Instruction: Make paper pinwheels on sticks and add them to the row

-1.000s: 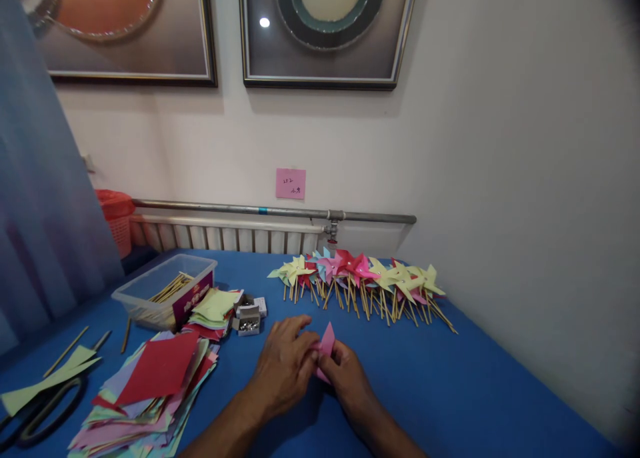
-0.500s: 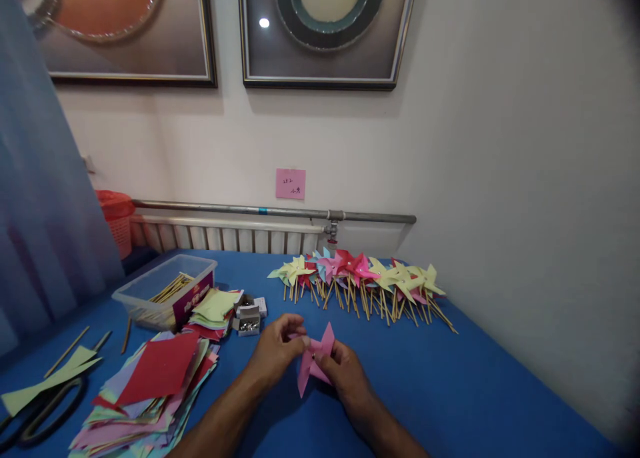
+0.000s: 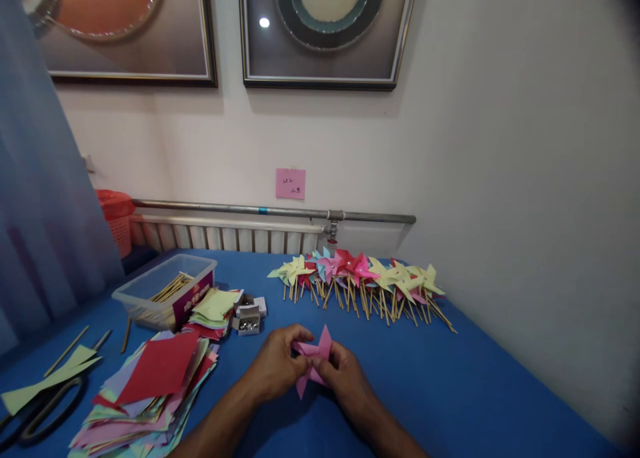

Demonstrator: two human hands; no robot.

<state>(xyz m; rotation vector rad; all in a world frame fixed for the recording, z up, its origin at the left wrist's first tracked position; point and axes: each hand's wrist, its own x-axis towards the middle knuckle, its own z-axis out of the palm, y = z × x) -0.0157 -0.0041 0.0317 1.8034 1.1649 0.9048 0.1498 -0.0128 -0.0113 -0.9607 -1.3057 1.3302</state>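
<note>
Both of my hands hold a pink paper pinwheel head (image 3: 314, 359) just above the blue table (image 3: 450, 385). My left hand (image 3: 277, 365) pinches its left side with thumb and fingers. My right hand (image 3: 345, 375) grips its right side. Folded points of the pink paper stick up and down between the fingers. The middle of the paper is hidden by my fingertips.
A row of finished pinwheels on sticks (image 3: 363, 281) lies at the back. To the left are a stack of coloured paper squares (image 3: 150, 385), a small box of pins (image 3: 249, 321), a clear tub of sticks (image 3: 167, 290), scissors (image 3: 43, 411) and loose sticks.
My hands have shifted slightly while working the pink paper; my left fingers opened and closed on it again, and more folded points show now.
</note>
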